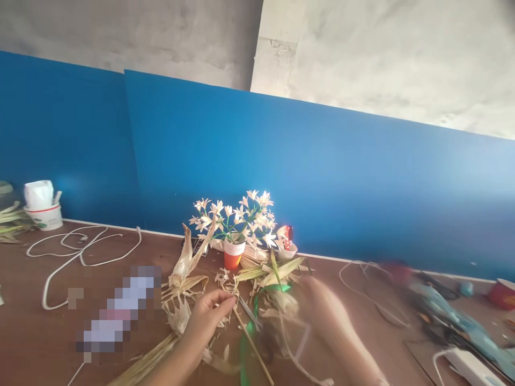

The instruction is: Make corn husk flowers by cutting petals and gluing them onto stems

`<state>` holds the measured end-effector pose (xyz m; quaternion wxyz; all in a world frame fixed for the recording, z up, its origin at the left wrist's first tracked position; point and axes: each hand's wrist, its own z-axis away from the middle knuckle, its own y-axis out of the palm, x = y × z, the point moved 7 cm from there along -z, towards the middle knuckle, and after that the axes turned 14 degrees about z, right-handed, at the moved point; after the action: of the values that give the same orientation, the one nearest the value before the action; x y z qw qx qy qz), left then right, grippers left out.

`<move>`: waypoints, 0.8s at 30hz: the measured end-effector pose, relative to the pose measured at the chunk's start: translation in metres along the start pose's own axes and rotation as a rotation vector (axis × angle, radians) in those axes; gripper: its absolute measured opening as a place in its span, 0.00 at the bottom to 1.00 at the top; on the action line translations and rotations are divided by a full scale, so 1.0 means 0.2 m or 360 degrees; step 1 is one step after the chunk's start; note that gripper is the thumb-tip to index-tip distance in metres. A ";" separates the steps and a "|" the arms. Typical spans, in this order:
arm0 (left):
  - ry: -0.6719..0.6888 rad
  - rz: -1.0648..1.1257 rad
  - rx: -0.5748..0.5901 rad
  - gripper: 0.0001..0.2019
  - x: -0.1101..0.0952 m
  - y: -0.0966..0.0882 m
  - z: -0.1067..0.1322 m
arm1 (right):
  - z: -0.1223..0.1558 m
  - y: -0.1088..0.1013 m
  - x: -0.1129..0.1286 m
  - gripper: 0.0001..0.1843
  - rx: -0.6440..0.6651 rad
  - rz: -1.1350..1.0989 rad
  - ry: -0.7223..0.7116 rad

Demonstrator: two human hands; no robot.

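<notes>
My left hand (212,312) is closed, thumb and forefinger pinched together on a small pale piece of corn husk (235,287). A thin straw-coloured stick (254,344) slants down from beside those fingertips; whether it is held I cannot tell. To the right, my right hand (316,300) is smeared by motion above the husks, its fingers unreadable. Between the hands lie a green ribbon (244,351) and what look like scissors (250,313), partly blurred. Behind them, pale husk flowers (237,217) on green stems stand in stacked paper cups (233,256).
Dried corn husks (183,271) and scraps litter the brown table (36,321). White cables (60,271) lie left and right. A white tub (45,217) stands at far left, a small white bowl (287,252) near the flowers, a power strip (472,367) at lower right. A blue panel (322,182) stands behind.
</notes>
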<state>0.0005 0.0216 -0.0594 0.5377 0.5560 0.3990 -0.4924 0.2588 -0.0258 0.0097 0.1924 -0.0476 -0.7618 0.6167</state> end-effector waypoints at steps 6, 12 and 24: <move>-0.0105 0.0213 0.0034 0.14 0.00 0.03 0.00 | 0.11 0.22 -0.44 0.17 0.0405 0.0808 0.0352; -0.0027 0.0180 -0.0058 0.15 0.02 -0.01 -0.03 | 0.07 0.16 -0.42 0.20 0.0043 0.0594 0.0297; 0.0199 -0.0158 -0.0229 0.15 -0.01 -0.09 -0.04 | 0.12 0.26 0.40 0.20 -0.0229 -0.0737 -0.0660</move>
<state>-0.0159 0.0322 -0.0611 0.5253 0.5250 0.4933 -0.4529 0.1675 -0.0101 -0.0258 0.1644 0.2402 -0.8170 0.4977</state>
